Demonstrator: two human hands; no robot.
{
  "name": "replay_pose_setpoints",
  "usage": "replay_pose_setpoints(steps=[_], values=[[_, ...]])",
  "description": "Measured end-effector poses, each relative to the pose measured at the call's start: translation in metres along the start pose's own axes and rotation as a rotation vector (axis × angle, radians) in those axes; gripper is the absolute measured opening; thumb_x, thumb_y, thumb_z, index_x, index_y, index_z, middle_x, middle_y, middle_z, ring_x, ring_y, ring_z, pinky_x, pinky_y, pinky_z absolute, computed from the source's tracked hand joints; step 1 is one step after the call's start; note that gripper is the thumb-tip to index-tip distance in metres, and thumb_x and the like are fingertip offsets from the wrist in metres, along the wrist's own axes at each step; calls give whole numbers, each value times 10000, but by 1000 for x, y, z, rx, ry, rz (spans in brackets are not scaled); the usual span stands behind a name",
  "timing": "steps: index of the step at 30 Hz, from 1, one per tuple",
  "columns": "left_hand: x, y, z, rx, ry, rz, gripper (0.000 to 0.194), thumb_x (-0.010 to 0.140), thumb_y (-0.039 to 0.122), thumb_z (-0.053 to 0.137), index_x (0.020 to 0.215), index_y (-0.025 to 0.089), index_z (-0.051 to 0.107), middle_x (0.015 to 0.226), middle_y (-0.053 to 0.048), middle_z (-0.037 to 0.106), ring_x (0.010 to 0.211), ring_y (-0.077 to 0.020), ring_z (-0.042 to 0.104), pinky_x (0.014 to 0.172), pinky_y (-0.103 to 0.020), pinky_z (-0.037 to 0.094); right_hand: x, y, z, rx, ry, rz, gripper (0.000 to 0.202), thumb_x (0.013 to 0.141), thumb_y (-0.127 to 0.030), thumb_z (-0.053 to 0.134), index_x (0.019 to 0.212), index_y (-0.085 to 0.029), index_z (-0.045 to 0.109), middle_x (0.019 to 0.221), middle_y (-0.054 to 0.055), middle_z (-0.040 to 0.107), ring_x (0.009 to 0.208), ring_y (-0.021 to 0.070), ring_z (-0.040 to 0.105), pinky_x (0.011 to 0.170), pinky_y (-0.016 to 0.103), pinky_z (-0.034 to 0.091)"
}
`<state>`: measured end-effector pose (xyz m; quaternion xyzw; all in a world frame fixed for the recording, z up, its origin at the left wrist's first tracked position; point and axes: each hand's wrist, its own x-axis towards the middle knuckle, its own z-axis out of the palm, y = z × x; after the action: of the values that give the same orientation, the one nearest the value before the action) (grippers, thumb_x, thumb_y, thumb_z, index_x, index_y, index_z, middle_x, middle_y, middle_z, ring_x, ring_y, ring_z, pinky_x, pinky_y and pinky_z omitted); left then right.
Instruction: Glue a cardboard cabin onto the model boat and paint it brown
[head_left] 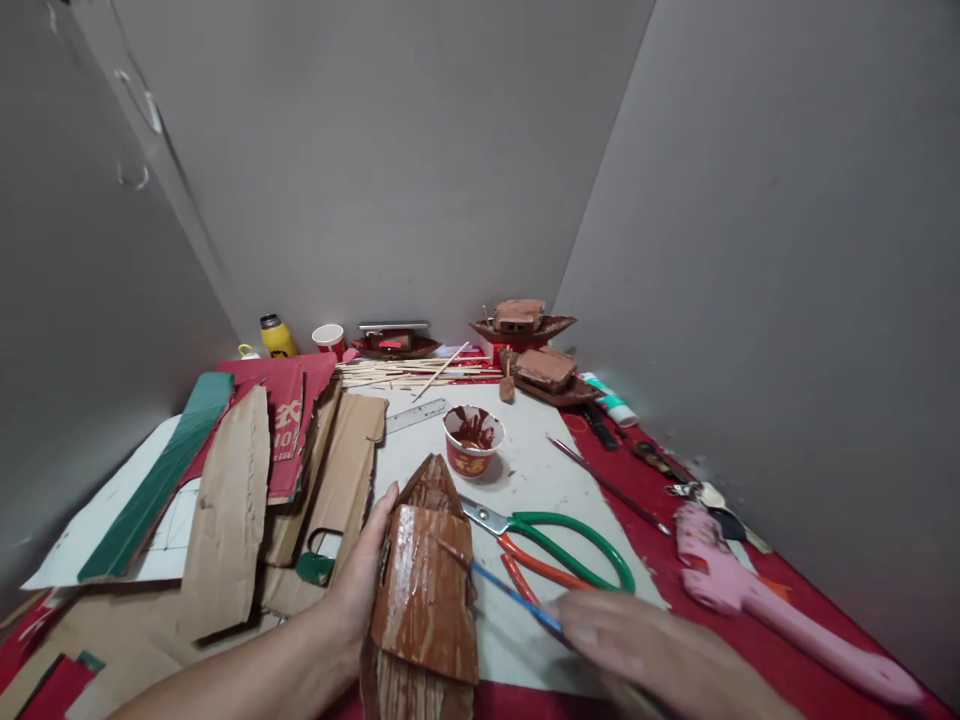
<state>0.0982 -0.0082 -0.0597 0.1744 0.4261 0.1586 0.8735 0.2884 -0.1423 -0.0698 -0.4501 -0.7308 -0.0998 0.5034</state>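
Observation:
My left hand point(365, 580) grips a model boat point(424, 590) from its left side; the fingers behind the hull are hidden. The boat has a curved roof streaked with wet, glossy brown paint over cardboard. In my right hand point(637, 640), slightly blurred, is a paintbrush point(517, 597) with a blue handle, its tip touching the upper part of the roof. Just beyond the bow stands a red paper cup point(472, 455) with dark brown paint inside. Scissors point(555, 540) with green and orange handles lie beside the boat, partly behind it and my right hand.
Cardboard pieces point(225, 540) pile up at the left. Thin wooden sticks point(405, 372), a ruler point(416, 414) and more model boats point(546, 370) lie at the back. A second brush point(607, 482) and a pink glue gun point(750, 580) lie at the right. Walls enclose the table.

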Motion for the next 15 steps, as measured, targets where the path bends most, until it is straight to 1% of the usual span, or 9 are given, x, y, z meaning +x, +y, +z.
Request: replay_pose_setpoints(steps=[2, 4, 7, 10, 12, 15], values=[[0, 0, -1, 26, -12, 12, 591, 856, 641, 451, 798, 105, 692, 574, -99, 707, 473, -197, 653, 527, -277, 502, 1, -3, -1, 0, -22, 6, 188, 934, -253, 535, 1003, -255, 710, 793, 21, 767, 702, 169, 746, 731, 211, 609], [0, 1, -1, 42, -27, 6, 596, 833, 658, 477, 773, 104, 689, 580, -101, 709, 465, -190, 646, 515, -271, 495, 4, -7, -4, 4, -37, 1, 188, 930, -246, 535, 989, -255, 714, 795, 22, 767, 703, 168, 746, 739, 211, 608], [0, 1, -2, 34, -52, 3, 582, 809, 659, 517, 773, 106, 693, 614, -92, 721, 496, -181, 654, 537, -265, 504, 10, -14, -9, -46, -36, 52, 198, 911, -180, 553, 1025, -235, 705, 848, 38, 772, 772, 185, 749, 779, 233, 603], [0, 1, -2, 74, -52, -6, 608, 830, 662, 470, 748, 103, 693, 604, -100, 716, 490, -185, 650, 535, -275, 510, 13, -19, -13, -40, -87, 51, 204, 889, -158, 587, 1034, -246, 701, 878, 25, 774, 797, 179, 748, 777, 216, 600], [1, 1, -2, 90, -43, 3, 608, 837, 656, 462, 750, 100, 694, 601, -103, 716, 484, -185, 649, 534, -275, 513, 11, -20, -13, -38, -68, 65, 212, 883, -149, 595, 1039, -249, 699, 890, 21, 773, 814, 175, 746, 784, 208, 599], [2, 1, -4, 84, -51, 34, 563, 830, 629, 510, 752, 101, 689, 621, -97, 726, 502, -179, 659, 549, -264, 518, 8, -18, -11, -40, -51, 75, 226, 877, -133, 596, 1030, -258, 703, 886, 9, 774, 822, 169, 745, 780, 197, 600]])
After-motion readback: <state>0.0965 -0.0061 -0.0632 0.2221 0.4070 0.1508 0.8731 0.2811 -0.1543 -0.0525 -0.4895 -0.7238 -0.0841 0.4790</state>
